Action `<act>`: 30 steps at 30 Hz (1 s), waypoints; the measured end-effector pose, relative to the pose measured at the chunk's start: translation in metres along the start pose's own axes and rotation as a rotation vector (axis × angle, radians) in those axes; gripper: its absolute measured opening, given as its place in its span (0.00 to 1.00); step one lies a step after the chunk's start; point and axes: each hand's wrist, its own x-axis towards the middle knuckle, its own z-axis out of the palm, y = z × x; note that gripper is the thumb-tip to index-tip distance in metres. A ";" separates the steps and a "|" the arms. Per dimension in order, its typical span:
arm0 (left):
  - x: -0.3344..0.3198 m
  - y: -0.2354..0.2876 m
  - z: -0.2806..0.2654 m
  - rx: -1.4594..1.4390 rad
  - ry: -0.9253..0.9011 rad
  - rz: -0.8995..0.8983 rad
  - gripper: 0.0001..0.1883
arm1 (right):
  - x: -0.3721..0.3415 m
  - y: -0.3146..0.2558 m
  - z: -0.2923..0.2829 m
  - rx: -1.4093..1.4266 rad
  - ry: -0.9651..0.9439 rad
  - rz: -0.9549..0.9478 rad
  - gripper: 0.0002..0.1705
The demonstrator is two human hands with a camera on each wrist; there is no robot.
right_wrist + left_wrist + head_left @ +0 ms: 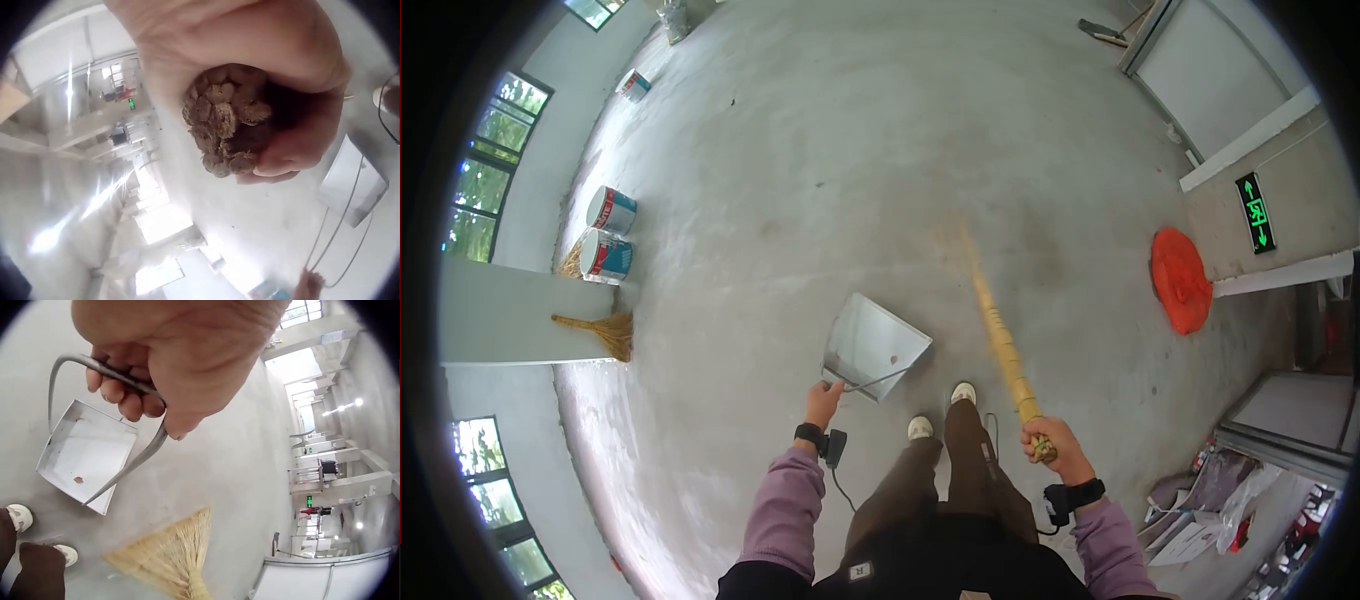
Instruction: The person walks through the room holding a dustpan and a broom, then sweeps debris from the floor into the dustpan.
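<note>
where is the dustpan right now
In the head view, the dustpan is just below centre, its handle gripped by the left hand, left of the broom and ahead of the shoes.

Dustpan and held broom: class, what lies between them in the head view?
In the head view, bare floor lies between the dustpan and the held broom, with the right shoe at the near end.

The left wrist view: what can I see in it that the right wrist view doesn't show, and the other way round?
Only the left: the broom's fanned bristles and a brown scrap in the dustpan. Only the right: the right hand gripping the broom handle's end. Both: the dustpan, the left hand holding it, and a green sign.
</note>
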 end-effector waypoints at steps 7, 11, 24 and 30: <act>0.058 0.042 0.005 0.066 0.058 0.094 0.23 | 0.070 -0.084 -0.033 -0.231 0.262 -0.115 0.08; 0.064 0.038 0.005 0.024 0.066 0.053 0.23 | 0.112 -0.084 -0.022 -0.377 0.297 -0.073 0.07; 0.084 -0.021 -0.014 -0.063 0.065 -0.056 0.23 | 0.068 -0.045 0.083 -1.292 -0.169 0.329 0.20; 0.072 -0.028 -0.041 -0.049 0.119 -0.025 0.25 | 0.022 -0.094 0.113 -1.210 -0.023 0.332 0.15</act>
